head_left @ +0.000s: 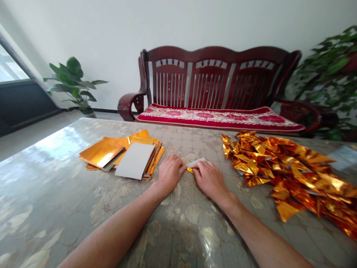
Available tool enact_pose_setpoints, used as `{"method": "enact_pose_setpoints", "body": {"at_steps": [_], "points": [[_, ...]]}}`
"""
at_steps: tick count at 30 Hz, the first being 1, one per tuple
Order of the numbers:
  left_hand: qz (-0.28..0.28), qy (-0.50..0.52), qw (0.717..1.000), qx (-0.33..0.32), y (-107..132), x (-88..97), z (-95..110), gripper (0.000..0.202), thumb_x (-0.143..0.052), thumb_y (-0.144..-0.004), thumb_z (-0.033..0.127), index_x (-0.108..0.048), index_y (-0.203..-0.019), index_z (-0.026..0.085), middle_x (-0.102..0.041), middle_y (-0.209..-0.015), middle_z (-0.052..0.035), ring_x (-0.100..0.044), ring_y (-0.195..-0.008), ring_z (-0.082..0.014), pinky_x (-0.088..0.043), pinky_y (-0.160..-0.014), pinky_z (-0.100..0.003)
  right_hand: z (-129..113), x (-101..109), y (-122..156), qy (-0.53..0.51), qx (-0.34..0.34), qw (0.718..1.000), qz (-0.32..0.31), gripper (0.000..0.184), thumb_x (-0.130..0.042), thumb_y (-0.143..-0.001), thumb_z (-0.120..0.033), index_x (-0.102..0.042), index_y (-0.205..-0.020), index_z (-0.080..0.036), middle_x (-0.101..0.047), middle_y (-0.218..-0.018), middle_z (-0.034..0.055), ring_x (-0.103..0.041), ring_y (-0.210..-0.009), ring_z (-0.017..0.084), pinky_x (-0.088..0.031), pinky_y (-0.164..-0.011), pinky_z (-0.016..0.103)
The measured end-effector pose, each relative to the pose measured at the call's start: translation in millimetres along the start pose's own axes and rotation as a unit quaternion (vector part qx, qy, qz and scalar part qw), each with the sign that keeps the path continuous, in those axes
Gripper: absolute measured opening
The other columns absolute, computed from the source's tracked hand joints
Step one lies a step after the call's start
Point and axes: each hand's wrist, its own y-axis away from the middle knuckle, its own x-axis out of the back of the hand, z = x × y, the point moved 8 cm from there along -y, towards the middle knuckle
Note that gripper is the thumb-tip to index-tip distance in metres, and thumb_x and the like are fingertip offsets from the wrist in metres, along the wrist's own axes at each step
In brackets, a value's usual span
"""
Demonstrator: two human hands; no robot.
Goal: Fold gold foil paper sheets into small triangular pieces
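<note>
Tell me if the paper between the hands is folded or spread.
Folded, at least partly: the paper shows gray and gold at once, a narrow piece between the left hand and right hand; the rest is hidden.

Cool, fairly bright daylight enters through the dark-framed glass pane [9, 64] beyond the left end of the glossy grey floral-patterned table [67, 204], whose far left corner is whitened by glare. The table's near middle is darker, with one small pale reflection. On its right, the heap of folded orange-gold foil papers [279, 158] glints sharply; beyond, the leafy green plant [331, 67] looks stretched and soft.
</note>
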Motion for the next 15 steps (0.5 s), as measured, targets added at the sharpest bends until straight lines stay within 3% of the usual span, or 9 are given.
{"method": "enact_pose_setpoints", "body": {"at_steps": [4, 8, 15], "points": [[0.013, 0.059, 0.998, 0.026, -2, -2.4, -12, 0.01, -0.059, -0.087, 0.023, -0.069, -0.084, 0.02, -0.066, -0.091, -0.0027, -0.061, -0.091, -0.0176, -0.044, -0.079, -0.027, -1, 0, 0, 0.004, 0.002, 1.0, -0.004, 0.012, -0.052, -0.094, -0.027, -0.06, -0.088, -0.022, -0.069, -0.095, 0.0038, -0.057, -0.09, 0.021, -0.035, -0.074, 0.032], [0.026, 0.102, 0.993, 0.047, -3, -0.2, -21, 0.022, -0.053, -0.083, 0.01, -0.071, -0.089, 0.021, -0.067, -0.095, -0.0029, -0.062, -0.094, -0.0166, -0.046, -0.084, -0.026, -1, 0, -1, 0.009, 0.003, 1.0, -0.002, 0.013, -0.051, -0.094, -0.026, -0.06, -0.086, -0.022, -0.069, -0.093, 0.004, -0.056, -0.089, 0.021, -0.034, -0.073, 0.031], [0.011, 0.094, 0.995, -0.027, 12, 8.3, -7, 0.032, -0.047, -0.084, 0.005, -0.074, -0.088, 0.022, -0.067, -0.095, -0.0029, -0.061, -0.094, -0.0166, -0.047, -0.086, -0.026, -2, 2, 0, 0.002, 0.006, 1.0, 0.001, 0.013, -0.051, -0.093, -0.027, -0.059, -0.085, -0.022, -0.069, -0.093, 0.0046, -0.056, -0.087, 0.021, -0.034, -0.073, 0.031]]}}
